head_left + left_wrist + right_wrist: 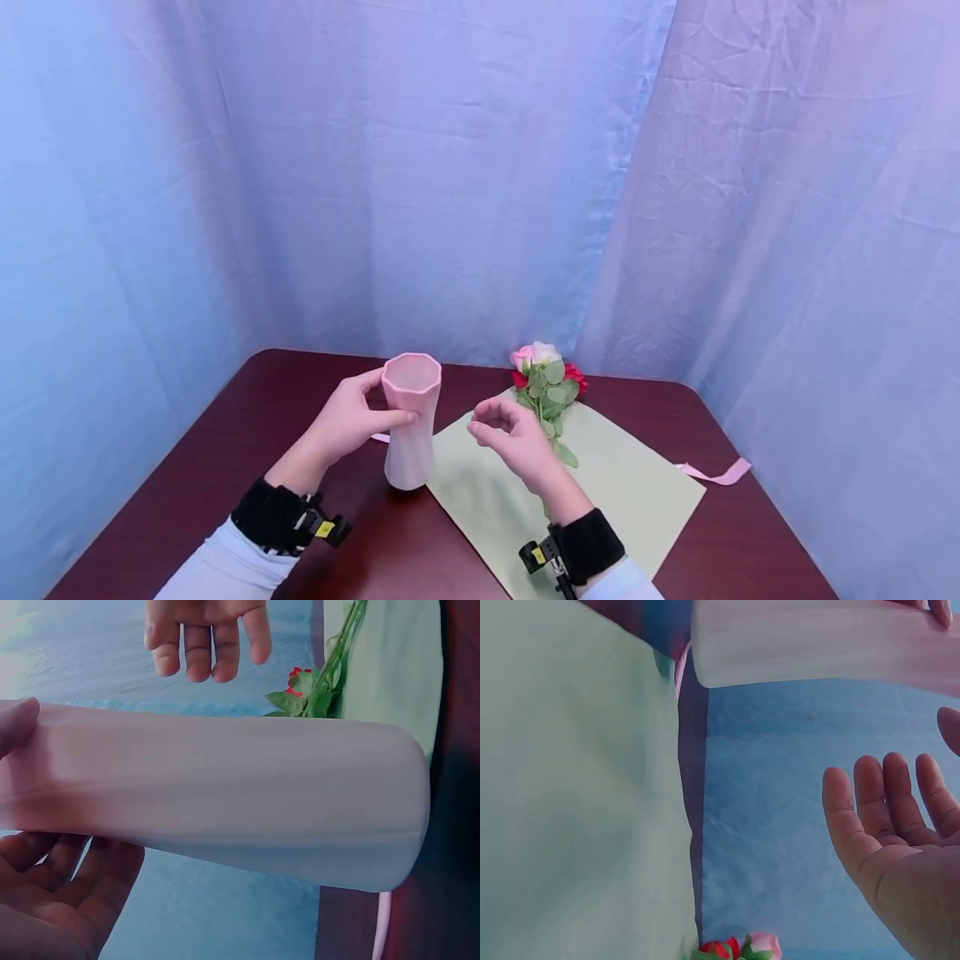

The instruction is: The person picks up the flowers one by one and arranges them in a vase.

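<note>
A pink-to-white fluted vase (411,433) stands upright, or nearly so, left of the table's middle, its mouth facing up. My left hand (352,417) grips it near the top, thumb across the front and fingers round the far side; the left wrist view shows the vase (240,787) lengthwise. To its right my right hand (517,437) hovers above the green paper with fingers loosely bent, holding nothing. In the right wrist view that hand (900,832) is apart from the vase (795,641). Artificial roses (547,375) with green leaves lie beyond the right hand, stems partly hidden by it.
A pale green wrapping paper sheet (622,475) lies flat under the roses. Pink ribbon (723,475) sticks out at its right side, and another bit of ribbon (381,437) shows behind the vase. Curtains (480,183) hang behind the dark red table (405,550).
</note>
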`<state>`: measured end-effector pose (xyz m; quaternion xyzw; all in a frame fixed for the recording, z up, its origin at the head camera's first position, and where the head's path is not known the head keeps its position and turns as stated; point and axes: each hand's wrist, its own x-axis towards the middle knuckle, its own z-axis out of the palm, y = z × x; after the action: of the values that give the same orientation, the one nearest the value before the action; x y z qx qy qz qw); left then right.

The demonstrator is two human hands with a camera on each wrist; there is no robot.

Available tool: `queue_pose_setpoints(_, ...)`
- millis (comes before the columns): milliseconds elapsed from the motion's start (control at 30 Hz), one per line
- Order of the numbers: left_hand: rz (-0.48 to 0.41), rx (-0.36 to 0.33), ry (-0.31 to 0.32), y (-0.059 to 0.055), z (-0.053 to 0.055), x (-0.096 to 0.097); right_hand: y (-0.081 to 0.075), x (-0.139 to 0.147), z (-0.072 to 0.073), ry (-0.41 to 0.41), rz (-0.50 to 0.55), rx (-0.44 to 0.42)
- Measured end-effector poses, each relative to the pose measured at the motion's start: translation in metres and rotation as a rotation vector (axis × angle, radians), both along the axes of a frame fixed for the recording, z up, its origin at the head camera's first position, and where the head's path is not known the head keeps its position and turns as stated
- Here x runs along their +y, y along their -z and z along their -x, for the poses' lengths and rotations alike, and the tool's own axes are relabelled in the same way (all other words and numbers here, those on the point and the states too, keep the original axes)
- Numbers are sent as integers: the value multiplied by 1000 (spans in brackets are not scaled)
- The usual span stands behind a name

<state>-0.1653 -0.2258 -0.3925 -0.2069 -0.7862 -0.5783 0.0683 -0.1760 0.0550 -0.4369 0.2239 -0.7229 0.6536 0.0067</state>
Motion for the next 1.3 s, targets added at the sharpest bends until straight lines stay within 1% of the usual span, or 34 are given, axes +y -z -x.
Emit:
queue_pose_setpoints(100,12,19,12,5,-6,-2,5,-5,-2,-13,-13,12)
queue_pose_setpoints(233,46,49,24,10,-11,-4,10,-10,-6,-28,-17,5)
queue_pose_setpoints(333,65,51,40,12,-14,-6,13,-13,-8,-36,-12,-7)
queue_pose_setpoints(500,70,46,92,15,-18,-9,18,-16,-8,-48,-1,-11)
queue_pose_setpoints(667,56,35,96,17,-19,-13,22,-18,-9,-60,-4,-24)
queue_pose_setpoints(833,63,28,92,16,-19,-16,24,-18,-10,-63,-13,-31)
queue_pose_setpoints(1067,64,30,110,15,-17,-17,25,-17,-9,-45,-29,-35)
queue_pose_setpoints(1167,58,23,99,15,-17,-19,25,-18,-9,-50,-37,-40)
queue_pose_setpoints(1300,23,17,85,15,-18,-21,25,-18,-9,-52,-43,-46)
